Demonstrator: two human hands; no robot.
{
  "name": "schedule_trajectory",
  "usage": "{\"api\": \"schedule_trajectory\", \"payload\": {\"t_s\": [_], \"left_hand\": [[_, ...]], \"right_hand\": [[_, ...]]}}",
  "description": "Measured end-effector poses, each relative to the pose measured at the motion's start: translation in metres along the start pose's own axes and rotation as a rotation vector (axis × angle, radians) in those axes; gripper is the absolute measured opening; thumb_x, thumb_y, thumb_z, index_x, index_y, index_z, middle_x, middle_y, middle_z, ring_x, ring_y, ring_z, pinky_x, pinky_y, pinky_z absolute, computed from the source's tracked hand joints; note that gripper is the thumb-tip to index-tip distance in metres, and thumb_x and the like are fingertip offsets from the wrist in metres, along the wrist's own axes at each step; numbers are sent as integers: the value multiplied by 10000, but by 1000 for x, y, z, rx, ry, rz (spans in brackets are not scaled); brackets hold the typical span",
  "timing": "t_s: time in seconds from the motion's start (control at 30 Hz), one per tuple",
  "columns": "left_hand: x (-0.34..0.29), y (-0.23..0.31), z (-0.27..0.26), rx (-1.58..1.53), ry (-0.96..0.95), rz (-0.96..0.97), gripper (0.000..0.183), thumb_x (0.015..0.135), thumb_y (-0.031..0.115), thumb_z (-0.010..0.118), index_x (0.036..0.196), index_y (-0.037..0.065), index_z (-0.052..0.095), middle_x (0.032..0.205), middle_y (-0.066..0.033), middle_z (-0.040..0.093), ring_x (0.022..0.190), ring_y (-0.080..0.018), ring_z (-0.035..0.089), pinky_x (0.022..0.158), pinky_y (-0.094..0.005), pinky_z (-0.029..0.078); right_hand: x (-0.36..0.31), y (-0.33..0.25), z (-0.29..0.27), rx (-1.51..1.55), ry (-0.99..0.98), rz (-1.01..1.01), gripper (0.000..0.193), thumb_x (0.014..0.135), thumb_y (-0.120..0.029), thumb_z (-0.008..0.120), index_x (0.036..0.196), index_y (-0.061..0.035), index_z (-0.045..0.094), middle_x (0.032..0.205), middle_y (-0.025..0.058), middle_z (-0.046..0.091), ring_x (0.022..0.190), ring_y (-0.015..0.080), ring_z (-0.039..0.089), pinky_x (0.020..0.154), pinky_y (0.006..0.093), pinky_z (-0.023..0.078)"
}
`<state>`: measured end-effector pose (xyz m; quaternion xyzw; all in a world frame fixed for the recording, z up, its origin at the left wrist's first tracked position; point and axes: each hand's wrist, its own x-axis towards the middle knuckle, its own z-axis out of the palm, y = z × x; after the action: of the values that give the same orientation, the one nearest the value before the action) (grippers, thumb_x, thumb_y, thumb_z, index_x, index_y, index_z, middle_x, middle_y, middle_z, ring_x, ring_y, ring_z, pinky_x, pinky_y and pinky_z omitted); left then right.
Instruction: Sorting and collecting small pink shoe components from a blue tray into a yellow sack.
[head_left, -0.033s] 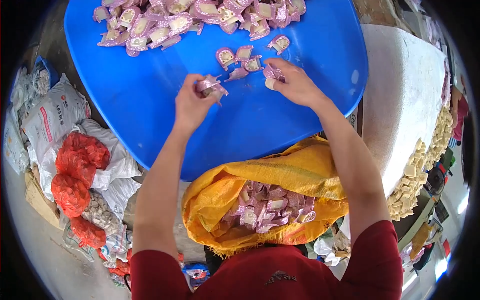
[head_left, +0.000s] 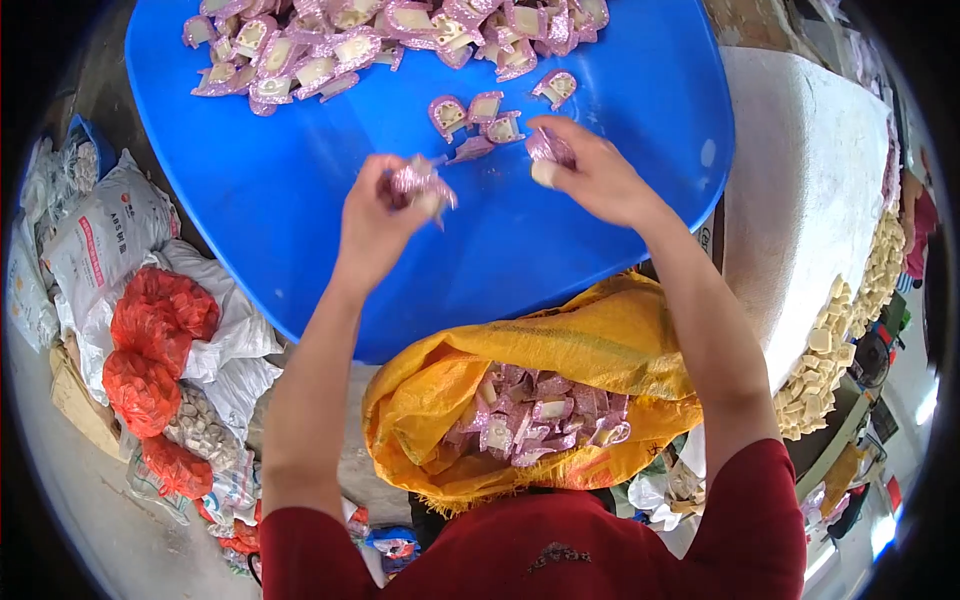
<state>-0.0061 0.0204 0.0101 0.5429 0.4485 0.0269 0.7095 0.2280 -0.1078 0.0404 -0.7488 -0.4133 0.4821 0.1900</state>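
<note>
My left hand (head_left: 372, 218) is closed around a few glittery pink shoe heels (head_left: 418, 184), slightly smeared by motion, so I cannot tell how many. To its right, my right hand (head_left: 606, 182) pinches another pink heel (head_left: 550, 147) between thumb and fingers. Both hands are over a large blue tray (head_left: 470, 260). Just beyond them lies a small group of loose heels (head_left: 485, 106), pale inner faces showing on most. A big pile of the same heels (head_left: 360, 45) covers the tray's far end. Below the tray's near edge, a yellow woven sack (head_left: 590, 335) gapes, holding many pink heels (head_left: 545, 412).
Left of the tray sit white sacks (head_left: 120, 225) and red plastic bags (head_left: 165, 315) on the floor. On the right stands a white-covered surface (head_left: 795, 190), with heaps of cream-coloured pieces (head_left: 815, 375) along its outer side.
My left hand has shifted slightly left, and the heels in it have turned. My right hand stays nearly in place with its heel.
</note>
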Motion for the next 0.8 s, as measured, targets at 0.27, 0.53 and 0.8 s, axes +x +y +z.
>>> {"api": "schedule_trajectory", "payload": {"t_s": [0.27, 0.53, 0.8], "left_hand": [[-180, 79, 27, 461, -665, 433, 391, 740, 31, 696, 1113, 116, 612, 1091, -142, 560, 926, -295, 584, 810, -390, 497], [-67, 65, 10, 647, -289, 563, 561, 727, 72, 705, 1263, 155, 559, 1316, -167, 414, 1190, -311, 455, 960, -424, 429], [60, 15, 48, 1166, 111, 99, 777, 694, 152, 781, 1371, 199, 402, 1416, -198, 290, 1259, -418, 349, 1020, -468, 391]], "right_hand": [[-152, -83, -44, 146, -817, -363, 484, 860, -188, 625, 1324, -159, 489, 1164, 121, 531, 954, 303, 552, 825, 429, 468], [-56, -44, -50, -89, -92, -296, 484, 743, -271, 726, 1186, -113, 610, 1288, 153, 522, 1194, 366, 476, 1025, 439, 374], [68, -13, 41, -579, 186, 287, 774, 701, -335, 789, 1379, -243, 427, 1536, 190, 51, 1336, 514, 189, 1023, 630, 317]]}}
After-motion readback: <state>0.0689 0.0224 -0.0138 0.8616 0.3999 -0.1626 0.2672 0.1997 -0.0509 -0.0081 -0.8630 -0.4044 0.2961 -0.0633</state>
